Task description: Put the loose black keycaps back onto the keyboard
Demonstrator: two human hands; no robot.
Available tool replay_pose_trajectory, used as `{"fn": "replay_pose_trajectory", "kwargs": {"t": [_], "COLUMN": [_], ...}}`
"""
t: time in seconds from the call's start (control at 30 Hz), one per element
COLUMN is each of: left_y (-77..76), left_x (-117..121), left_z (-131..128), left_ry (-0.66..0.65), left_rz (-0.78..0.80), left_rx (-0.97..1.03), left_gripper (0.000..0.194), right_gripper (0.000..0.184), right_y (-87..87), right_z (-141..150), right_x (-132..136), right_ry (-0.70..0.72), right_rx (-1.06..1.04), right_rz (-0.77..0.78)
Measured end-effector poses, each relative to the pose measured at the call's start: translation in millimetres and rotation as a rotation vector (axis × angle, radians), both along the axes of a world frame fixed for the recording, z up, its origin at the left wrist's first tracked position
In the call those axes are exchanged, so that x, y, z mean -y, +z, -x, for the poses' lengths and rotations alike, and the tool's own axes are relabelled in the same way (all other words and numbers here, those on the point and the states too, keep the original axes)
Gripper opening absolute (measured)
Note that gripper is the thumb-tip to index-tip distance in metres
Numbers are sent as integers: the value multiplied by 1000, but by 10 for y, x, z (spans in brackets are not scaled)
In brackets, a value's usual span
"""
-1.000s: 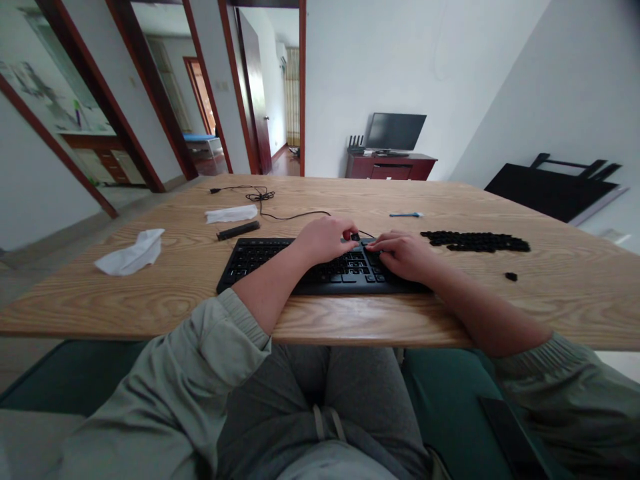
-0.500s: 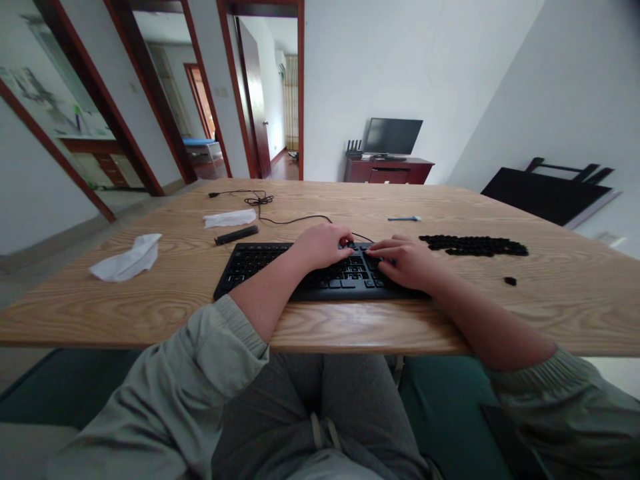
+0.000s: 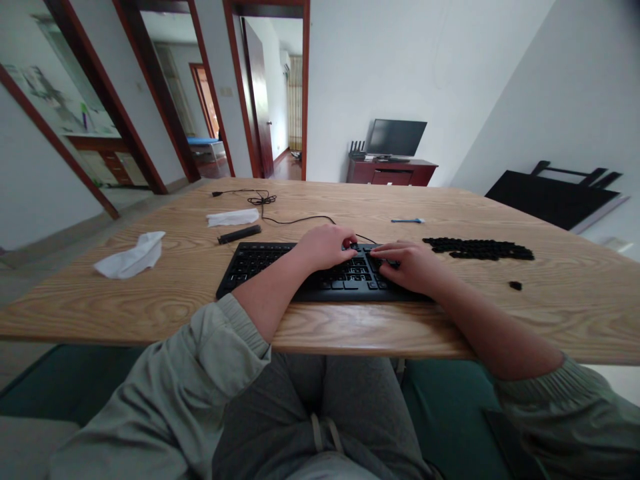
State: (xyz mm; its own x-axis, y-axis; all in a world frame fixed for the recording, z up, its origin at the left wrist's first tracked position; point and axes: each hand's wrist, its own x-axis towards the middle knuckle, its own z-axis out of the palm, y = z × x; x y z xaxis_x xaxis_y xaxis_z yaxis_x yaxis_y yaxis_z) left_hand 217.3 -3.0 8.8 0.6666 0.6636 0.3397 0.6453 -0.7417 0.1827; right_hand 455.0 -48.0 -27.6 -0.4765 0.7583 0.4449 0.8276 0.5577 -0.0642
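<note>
A black keyboard (image 3: 345, 285) lies near the table's front edge. Bare switch positions show on part of it, and both forearms cover other parts. At the top row, toward the right, my left hand (image 3: 327, 247) is closed, with thumb and index finger bent close together. Whatever sits between those fingertips is too small and dark to name. My right hand (image 3: 410, 265) rests over the keyboard's right end, index finger stretched toward the left fingertips and thumb apart. Off to the right lie rows of loose black keycaps (image 3: 480, 249), with a small separate black clump (image 3: 515, 285) nearer me.
Left of the keyboard are a dark stick-like bar (image 3: 240, 234), a folded white tissue (image 3: 233, 217) and a crumpled one (image 3: 133, 255). The keyboard's cable (image 3: 300, 219) runs to a bundle farther back. A slim blue tool (image 3: 407, 221) lies beyond my right hand.
The whole view has shifted slightly with my head. Both hands stay at the same part of the keyboard, with hardly any movement of the fingers.
</note>
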Motion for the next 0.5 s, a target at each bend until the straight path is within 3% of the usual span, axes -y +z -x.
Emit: {"fn": "replay_pose_trajectory", "kwargs": {"t": [0.2, 0.5], "left_y": [-9, -8], "left_x": [-12, 0], "left_z": [-4, -1], "left_ry": [-5, -12], "left_rz": [7, 10], "left_rx": [6, -3], "left_gripper": [27, 27], "right_gripper": [25, 22], "right_y": [38, 111], "right_z": [-46, -3], "right_x": [-86, -79], "right_ry": [-27, 37], "right_rx": [-73, -38], "right_rz": [131, 144]}}
